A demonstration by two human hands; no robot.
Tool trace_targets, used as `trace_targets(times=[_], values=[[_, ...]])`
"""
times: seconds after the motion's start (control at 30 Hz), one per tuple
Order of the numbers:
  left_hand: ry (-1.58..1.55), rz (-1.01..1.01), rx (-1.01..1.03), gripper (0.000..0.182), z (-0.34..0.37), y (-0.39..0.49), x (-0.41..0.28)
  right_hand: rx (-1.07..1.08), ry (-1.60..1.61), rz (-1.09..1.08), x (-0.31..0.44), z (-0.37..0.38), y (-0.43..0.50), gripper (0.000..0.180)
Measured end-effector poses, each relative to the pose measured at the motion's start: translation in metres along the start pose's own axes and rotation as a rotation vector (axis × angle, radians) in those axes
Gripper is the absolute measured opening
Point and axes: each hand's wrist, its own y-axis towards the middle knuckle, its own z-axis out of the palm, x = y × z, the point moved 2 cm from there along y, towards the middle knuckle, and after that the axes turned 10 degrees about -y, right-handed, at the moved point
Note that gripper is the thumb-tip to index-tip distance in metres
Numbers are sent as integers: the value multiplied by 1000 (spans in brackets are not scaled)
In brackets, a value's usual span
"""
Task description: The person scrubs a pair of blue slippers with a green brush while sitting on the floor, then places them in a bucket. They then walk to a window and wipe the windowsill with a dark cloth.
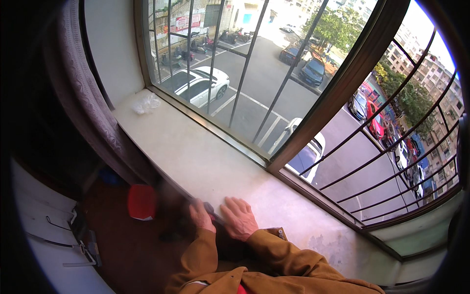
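My left hand (201,216) is at the front edge of a pale windowsill (205,154), its fingers bent over that edge. Beside its fingertips is a small dark object (208,207) with a reddish part below it. Whether the left hand grips this object or only touches it is hidden. Close by on the right, my right hand (240,217) lies palm down across the sill's edge, fingers slightly spread and nothing visible in them. Both arms wear brown sleeves.
Crumpled clear plastic (146,104) lies at the sill's far left corner. A lace-edged curtain (99,110) hangs at left. Below it, a red object (141,202) stands on the dark floor. Metal bars (389,150) cross the window, beyond a brown frame post (330,95).
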Motion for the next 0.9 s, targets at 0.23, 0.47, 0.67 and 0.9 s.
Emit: trace_targets(times=[0.23, 0.47, 0.67, 0.9], values=[[50, 41, 72, 44, 1, -39, 41, -27, 80, -9, -11, 11, -11, 60], [544, 443, 55, 36, -7, -70, 50, 0, 222, -111, -30, 2, -31, 55], [721, 884, 6, 32, 7, -114, 46, 128, 403, 1, -64, -42, -91, 47], [463, 743, 251, 26, 81, -137, 65, 37, 406, 220, -112, -79, -137, 41]])
